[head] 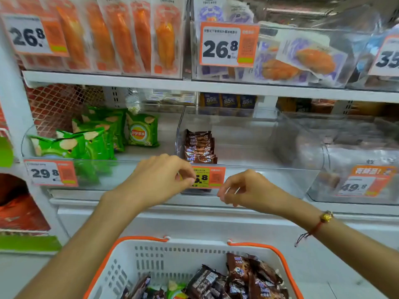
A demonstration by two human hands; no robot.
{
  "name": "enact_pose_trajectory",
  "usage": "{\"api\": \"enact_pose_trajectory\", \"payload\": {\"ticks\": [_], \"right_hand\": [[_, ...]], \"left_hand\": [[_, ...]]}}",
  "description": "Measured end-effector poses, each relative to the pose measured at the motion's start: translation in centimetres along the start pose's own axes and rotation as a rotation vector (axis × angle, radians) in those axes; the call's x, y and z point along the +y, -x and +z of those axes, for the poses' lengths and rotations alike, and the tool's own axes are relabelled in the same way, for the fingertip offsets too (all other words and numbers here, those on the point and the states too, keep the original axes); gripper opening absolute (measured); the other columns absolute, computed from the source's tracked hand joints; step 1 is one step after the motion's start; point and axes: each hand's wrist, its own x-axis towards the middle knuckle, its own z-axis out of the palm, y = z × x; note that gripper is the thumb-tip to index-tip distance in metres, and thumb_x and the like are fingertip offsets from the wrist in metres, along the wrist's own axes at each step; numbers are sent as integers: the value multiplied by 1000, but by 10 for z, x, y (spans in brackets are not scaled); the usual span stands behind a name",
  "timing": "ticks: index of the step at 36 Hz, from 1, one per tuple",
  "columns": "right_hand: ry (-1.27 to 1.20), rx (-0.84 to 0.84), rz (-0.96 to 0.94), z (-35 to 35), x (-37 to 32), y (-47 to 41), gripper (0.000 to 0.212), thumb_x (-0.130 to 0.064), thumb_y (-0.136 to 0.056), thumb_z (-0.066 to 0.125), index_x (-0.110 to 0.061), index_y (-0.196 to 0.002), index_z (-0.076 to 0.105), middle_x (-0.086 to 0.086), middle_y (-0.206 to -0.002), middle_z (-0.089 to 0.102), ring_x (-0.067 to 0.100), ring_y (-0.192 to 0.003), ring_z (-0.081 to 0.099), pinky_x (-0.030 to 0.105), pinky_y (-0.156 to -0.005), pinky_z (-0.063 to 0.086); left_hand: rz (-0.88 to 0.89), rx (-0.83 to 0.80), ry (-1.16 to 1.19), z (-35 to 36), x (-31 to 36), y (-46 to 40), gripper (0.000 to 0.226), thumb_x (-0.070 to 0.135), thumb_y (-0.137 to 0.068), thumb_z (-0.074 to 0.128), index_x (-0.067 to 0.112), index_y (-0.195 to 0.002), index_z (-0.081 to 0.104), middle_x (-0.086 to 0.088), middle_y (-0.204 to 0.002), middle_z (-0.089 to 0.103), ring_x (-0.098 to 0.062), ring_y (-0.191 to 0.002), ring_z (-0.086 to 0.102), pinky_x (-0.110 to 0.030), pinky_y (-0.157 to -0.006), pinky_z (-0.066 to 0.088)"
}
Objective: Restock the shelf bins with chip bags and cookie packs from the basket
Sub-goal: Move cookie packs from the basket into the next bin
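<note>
Both my hands are up in front of the mid shelf, over the basket [151,253]. Left hand [159,180]: fingers [185,175] curled in, thumb & forefinger tips nearly meeting, nothing visible between them, just left of the yellow/orange price tag [208,177] on the clear bin [248,169] w/ the cookie packs. Right hand [246,190]: fingers loosely curled, narrow, tips just below-right of that same tag; can't tell if anything's pinched there, too blurry. Red cord bracelet [319,225] w/ a gold charm on my right wrist.

Behind my left fingers, brown cookie packs [199,147] stand stacked at the left wall of that bin; the rest of the bin to their right looks bare. Further left of my left hand, green chip bags [95,134] sit in the next bin, 29.8 tag [50,173] on its front. Below both hands, the white basket w/ orange handles holds more brown cookie packs [244,277] plus a bit of a green bag [176,288] at the btm. Shelf above carries orange snack packets [121,35] & 26.8 tags [228,45].
</note>
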Motion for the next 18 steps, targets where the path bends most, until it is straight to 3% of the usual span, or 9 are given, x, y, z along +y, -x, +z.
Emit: {"api": "enact_pose_trajectory", "payload": {"ticks": [3,5,7,10,14,18], "right_hand": [[18,-144,79,31,23,6,14,-6,-83,64,-15,-87,74,6,-79,72,7,-62,63,26,-72,55],[99,-235,119,54,38,8,13,-12,-86,62,-15,-90,74,2,-82,71,5,-62,60,25,-72,53],[197,-314,170,79,55,10,14,-16,-88,58,-17,-89,72,-1,-85,68,15,-72,62,26,-72,53],[332,-370,227,115,78,14,20,-20,-90,51,-10,-92,68,12,-99,70,32,-93,64,41,-85,54],[546,-405,160,154,97,23,33,-24,-92,54,-11,-122,57,11,-125,57,30,-117,51,38,-96,45],[595,-371,97,192,116,30,54,-20,-95,50,-18,-145,32,4,-147,38,26,-136,31,42,-112,28]], "left_hand": [[-68,-170,87,41,-6,18,15,42,-91,57,40,-102,67,22,-83,59,-4,-92,60,-25,-72,41],[-107,-299,142,73,-10,29,18,37,-93,56,37,-107,66,20,-94,61,-5,-93,59,-23,-73,40],[-143,-417,208,108,-15,39,21,34,-95,55,34,-113,65,16,-109,63,-5,-92,56,-23,-75,41],[-202,-538,320,160,-21,56,25,27,-96,54,28,-120,63,10,-125,61,-4,-100,55,-25,-88,43],[-264,-634,374,224,-14,75,41,25,-98,52,22,-139,46,0,-142,49,-19,-123,52,-33,-102,42],[-311,-612,386,279,-6,88,64,45,-93,56,23,-148,32,-3,-151,38,-25,-135,40,-42,-109,36]]}}
